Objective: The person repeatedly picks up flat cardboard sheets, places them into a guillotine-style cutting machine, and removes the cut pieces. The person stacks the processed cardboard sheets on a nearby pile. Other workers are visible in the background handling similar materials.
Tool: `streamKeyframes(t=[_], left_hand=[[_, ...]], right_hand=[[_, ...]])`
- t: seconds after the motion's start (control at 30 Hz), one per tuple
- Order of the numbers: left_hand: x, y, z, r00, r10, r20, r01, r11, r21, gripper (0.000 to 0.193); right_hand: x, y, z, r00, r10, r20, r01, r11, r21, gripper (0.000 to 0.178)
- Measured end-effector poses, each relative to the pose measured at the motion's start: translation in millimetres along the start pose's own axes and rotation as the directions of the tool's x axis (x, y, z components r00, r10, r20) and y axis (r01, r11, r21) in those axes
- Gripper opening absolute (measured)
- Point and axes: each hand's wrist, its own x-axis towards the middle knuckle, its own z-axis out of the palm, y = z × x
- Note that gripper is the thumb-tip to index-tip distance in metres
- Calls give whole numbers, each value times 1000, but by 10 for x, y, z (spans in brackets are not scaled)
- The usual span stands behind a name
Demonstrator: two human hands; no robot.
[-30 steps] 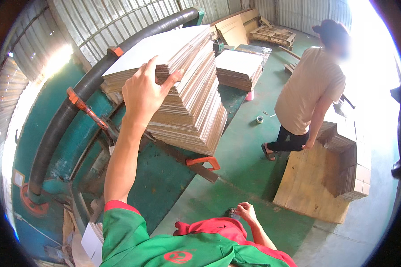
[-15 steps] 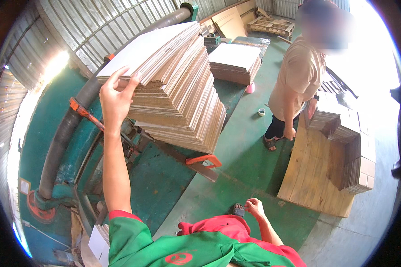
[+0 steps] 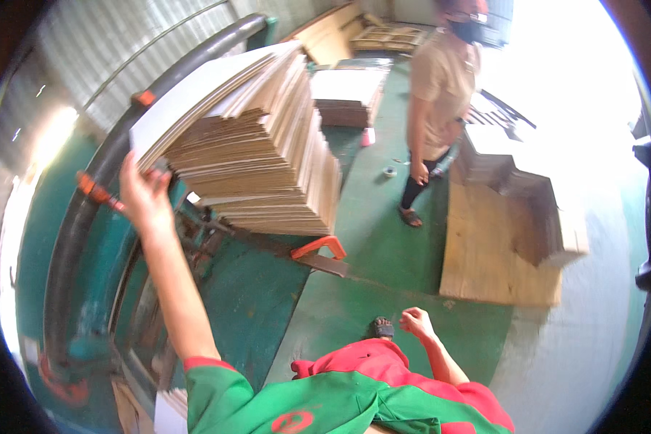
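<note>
A tall, uneven stack of cardboard sheets (image 3: 267,159), white on top with brown edges, stands ahead on the left. At the near left corner of its topmost sheets is my left hand (image 3: 148,195), fingers bent round that corner and somewhat blurred. Those upper sheets are fanned apart from the ones below. My right hand (image 3: 417,323) hangs low in front of my body, fingers loosely curled in, with nothing visible in it.
A co-worker (image 3: 437,94) stands beyond, beside a wooden board (image 3: 499,246) bearing stacked cardboard pieces (image 3: 568,224). A lower sheet stack (image 3: 347,87) sits behind the tall one. A dark roller (image 3: 69,253) curves along the left. An orange handle (image 3: 322,247) sticks out below the stack.
My left hand has shifted left and slightly down with the corner of the upper sheets, which spread apart from those beneath. The view has turned a little. My right hand stays low.
</note>
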Motion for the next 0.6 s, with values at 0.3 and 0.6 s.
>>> streamKeyframes(t=[0.3,0.6], left_hand=[[-1615,244,-1864,671,-481,565,740,490,-461,43],[-3544,-796,-3520,460,-748,479,590,660,465,38]], right_hand=[[-1488,-1521,1659,737,-513,440,361,849,385,59],[-2023,-1794,2659,878,-450,163,429,891,146,45]])
